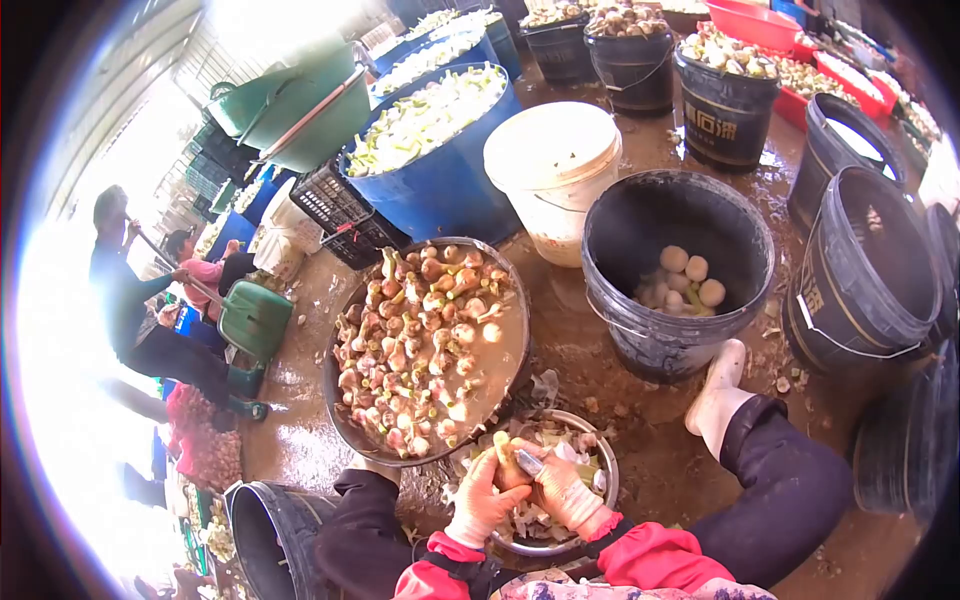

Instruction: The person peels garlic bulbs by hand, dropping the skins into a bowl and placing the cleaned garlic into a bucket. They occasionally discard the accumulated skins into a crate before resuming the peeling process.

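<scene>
My left hand (487, 492) is closed around a garlic bulb (508, 462), its pale stem pointing up. In my right hand (562, 488) is a small knife (528, 462); its blade rests against or very near the bulb. Both hands are above a metal basin (607, 462) containing peelings and trimmings. Just beyond them, a wide dark tub (526, 330) holds many unpeeled garlic bulbs (410, 345) in murky water. Ahead to the right, several pale, peeled bulbs (690, 270) lie in the bottom of a black bucket (640, 325).
A lidded white bucket (555, 150) stands beside a blue barrel (440, 190) full of pale green cuttings. Black buckets (870, 270) line the right, and another (275, 540) is by my left leg. At left, a person (140, 290) holds a green shovel (255, 318). The floor is wet.
</scene>
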A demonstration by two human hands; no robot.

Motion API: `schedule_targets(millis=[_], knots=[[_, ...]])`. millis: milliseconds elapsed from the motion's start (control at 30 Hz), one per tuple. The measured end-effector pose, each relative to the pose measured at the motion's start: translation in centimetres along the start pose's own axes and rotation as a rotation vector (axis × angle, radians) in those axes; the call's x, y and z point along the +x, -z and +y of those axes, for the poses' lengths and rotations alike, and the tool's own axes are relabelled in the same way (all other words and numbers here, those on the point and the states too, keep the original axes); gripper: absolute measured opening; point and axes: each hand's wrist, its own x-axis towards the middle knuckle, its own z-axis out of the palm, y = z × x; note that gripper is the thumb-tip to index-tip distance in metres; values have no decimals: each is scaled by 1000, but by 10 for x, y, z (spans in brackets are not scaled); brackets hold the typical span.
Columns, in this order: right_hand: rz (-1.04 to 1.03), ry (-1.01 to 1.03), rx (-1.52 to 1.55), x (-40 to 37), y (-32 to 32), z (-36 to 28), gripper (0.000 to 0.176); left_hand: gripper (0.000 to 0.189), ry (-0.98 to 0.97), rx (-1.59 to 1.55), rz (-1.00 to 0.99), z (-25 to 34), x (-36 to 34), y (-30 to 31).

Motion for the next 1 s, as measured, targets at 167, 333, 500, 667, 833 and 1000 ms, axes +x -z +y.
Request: schedule_targets(millis=[167,333,500,667,833,1000], knots=[[109,178,-588,-9,-9,-4,42,65,-54,252,102,13,-9,-5],[265,235,-892,-10,-13,-5,44,60,-25,530,197,14,-12,-27],[343,313,-971,-2,2,6,43,66,-57,603,128,13,-11,-27],[212,191,-798,-7,3,-14,41,78,253,-384,44,3,-11,-9],[42,65,-244,-12,-1,-16,31,77,521,-1475,-52,-26,-17,-7],[-106,-86,38,-5,20,-3,39,77,614,-1213,73,-30,-9,-6]])
